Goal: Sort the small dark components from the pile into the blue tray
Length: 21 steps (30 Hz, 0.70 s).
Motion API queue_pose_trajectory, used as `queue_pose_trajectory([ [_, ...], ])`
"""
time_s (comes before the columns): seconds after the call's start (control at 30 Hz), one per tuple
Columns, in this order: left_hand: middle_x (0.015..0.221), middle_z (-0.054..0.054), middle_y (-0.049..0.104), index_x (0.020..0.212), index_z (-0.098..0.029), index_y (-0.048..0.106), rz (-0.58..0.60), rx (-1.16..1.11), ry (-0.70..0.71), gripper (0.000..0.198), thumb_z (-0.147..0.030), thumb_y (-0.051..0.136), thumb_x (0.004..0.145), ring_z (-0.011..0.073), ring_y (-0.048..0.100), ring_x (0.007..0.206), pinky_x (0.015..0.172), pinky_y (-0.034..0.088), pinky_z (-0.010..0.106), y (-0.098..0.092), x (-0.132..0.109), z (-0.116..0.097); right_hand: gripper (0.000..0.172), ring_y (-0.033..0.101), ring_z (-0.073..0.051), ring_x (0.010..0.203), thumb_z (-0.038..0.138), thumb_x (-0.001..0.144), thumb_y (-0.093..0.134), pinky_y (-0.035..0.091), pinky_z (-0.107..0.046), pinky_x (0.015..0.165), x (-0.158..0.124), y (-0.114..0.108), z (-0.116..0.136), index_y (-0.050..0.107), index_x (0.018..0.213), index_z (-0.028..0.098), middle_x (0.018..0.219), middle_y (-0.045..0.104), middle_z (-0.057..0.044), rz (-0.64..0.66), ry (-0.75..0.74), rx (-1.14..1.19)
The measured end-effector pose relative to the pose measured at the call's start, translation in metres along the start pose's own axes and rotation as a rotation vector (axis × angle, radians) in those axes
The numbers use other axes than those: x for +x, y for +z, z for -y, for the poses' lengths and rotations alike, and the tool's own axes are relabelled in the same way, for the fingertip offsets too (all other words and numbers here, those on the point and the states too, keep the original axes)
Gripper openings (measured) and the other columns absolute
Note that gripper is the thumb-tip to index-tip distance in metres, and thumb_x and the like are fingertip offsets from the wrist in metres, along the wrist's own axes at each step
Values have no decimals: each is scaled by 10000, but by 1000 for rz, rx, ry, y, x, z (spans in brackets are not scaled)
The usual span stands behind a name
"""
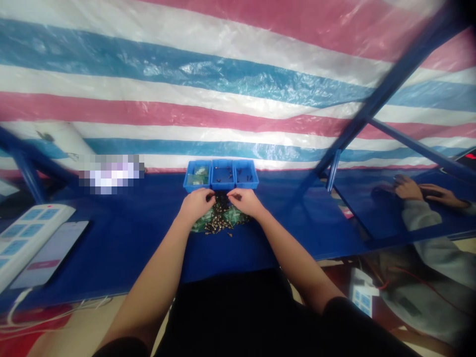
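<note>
Just in front of the three blue bins (pixel 221 186), a pile of small dark metal parts (pixel 220 223) lies on green packets (pixel 198 226). Left hand (pixel 196 203) and right hand (pixel 245 202) curl over the pile, fingertips down in it, nearly meeting; pinching or not, cannot tell. Well left of bins: power strip (pixel 26 238), phone (pixel 52 253). Right of bins: slanted blue frame bar (pixel 372 106), beyond it another person's hands (pixel 409 188)

The single head-worn camera looks forward and down, close over the blue counter (pixel 122 238), facing the striped tarpaulin (pixel 223 74).
</note>
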State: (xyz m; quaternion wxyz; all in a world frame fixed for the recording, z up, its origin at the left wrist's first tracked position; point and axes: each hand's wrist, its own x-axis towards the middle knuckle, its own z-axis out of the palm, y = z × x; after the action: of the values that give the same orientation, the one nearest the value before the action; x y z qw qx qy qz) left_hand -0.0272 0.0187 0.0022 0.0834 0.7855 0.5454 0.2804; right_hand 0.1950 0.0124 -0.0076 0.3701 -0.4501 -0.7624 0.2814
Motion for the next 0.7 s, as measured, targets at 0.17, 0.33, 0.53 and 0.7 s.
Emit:
queue_pose_trajectory([
  [0.17, 874, 58, 719, 854, -248, 721, 26, -54, 36, 153, -293, 596, 778, 219, 644, 740, 695, 482, 306, 0, 2, 5, 201, 667, -165, 787, 239, 840, 568, 521, -292, 781, 0, 0, 3, 723, 963, 204, 914, 739, -35, 8, -6, -4],
  [0.33, 873, 53, 703, 878, -235, 701, 0, -130, 75, 147, -292, 584, 809, 201, 625, 724, 701, 464, 298, 0, 1, 0, 204, 663, -163, 773, 242, 848, 563, 517, -290, 773, -1, -1, 5, 723, 967, 201, 897, 738, -36, 20, -14, -3],
  [0.53, 1093, 126, 663, 1042, -202, 668, -329, -36, -68, 250, -310, 518, 873, 298, 560, 1035, 946, 384, 434, -6, 0, -4, 209, 661, -162, 753, 239, 847, 564, 518, -290, 751, -2, -1, 4, 721, 980, 202, 881, 734, -37, 45, -10, 3],
  [0.7, 1194, 168, 633, 1152, -207, 618, -413, 83, -160, 365, -422, 565, 860, 412, 366, 1240, 1014, 169, 638, -1, 0, 0, 213, 658, -158, 738, 239, 851, 556, 511, -283, 734, -1, -3, 6, 719, 984, 208, 866, 733, -30, 59, -20, -21],
])
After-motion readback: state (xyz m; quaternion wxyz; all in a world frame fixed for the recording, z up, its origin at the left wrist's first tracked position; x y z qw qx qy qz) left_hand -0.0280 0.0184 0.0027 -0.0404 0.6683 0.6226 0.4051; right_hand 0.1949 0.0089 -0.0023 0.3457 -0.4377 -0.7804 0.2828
